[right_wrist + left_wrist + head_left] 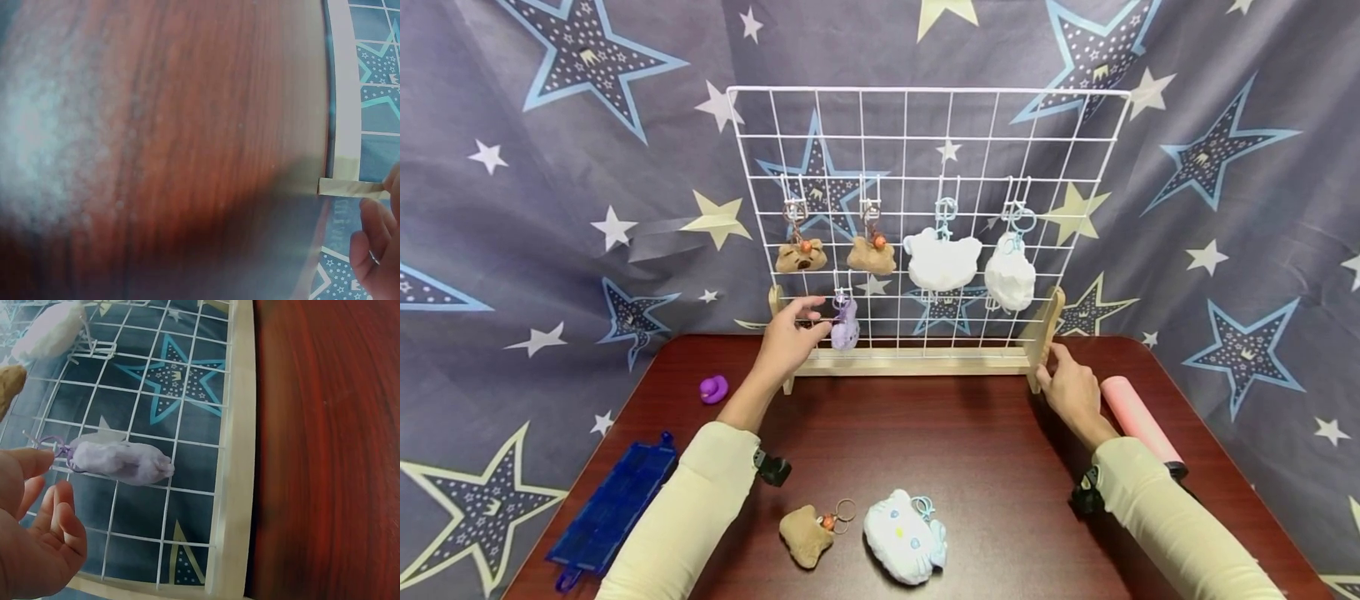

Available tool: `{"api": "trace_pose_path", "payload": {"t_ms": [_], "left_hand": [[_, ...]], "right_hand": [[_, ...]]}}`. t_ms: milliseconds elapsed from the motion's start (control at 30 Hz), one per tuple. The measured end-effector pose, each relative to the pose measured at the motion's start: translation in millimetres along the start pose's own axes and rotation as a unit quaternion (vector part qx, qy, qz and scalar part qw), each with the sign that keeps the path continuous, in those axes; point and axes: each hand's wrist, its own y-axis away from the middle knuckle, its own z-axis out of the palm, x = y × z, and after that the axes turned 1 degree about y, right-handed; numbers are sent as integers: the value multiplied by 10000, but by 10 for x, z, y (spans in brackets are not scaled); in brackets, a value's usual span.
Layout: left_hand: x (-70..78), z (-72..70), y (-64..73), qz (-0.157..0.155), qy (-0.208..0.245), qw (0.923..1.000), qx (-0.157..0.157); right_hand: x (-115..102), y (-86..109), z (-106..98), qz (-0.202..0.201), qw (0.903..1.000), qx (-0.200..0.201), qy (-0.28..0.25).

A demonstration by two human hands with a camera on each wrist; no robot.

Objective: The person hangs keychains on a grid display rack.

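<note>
One lilac plush keychain hangs low on the left part of the white wire grid, its purple ring uppermost. My left hand is just beside it, thumb and forefinger apart, the other fingers loosely bent; nothing grasped, though I cannot tell whether a fingertip brushes the ring. My right hand grips the right wooden upright, thumb and fingers to either side. Higher on the grid, left to right: brown bear-face plush, second brown plush, white eared plush, rounder white plush. Pale wooden crossbar along the foot, on a reddish-brown table. Near side, about the middle: a tan plush; just right of it, a blue-eyed white plush. Far left, purple rubber duck; near left, translucent blue plastic case. Right of my right hand, a pink cylinder, black at its near end. Star-printed curtain behind everything.
</note>
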Motion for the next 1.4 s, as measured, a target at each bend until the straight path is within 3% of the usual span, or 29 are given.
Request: {"api": "trace_pose_path", "payload": {"t_ms": [167,400,800,1067,1200,1400], "left_hand": [[-72,-48,107,302,-254,9990,-205],[-190,-98,304,264,-715,9928,-928],[-341,-36,609,443,-976,9815,-1586],[-375,53,855,866,-1327,9587,-2363],[-406,94,958,802,-1450,9452,-2814],[-437,118,1113,824,-1633,9183,-3511]], "right_hand": [[4,-1,5,26,10000,-11,-13],[0,-16,8,-13,10000,24,-46],[-10,-19,28,6,10000,-1,-29],[-6,-18,19,-20,10000,12,-50],[0,-14,-4,-3,10000,5,-41],[7,-6,-11,-50,10000,-6,-65]]}}
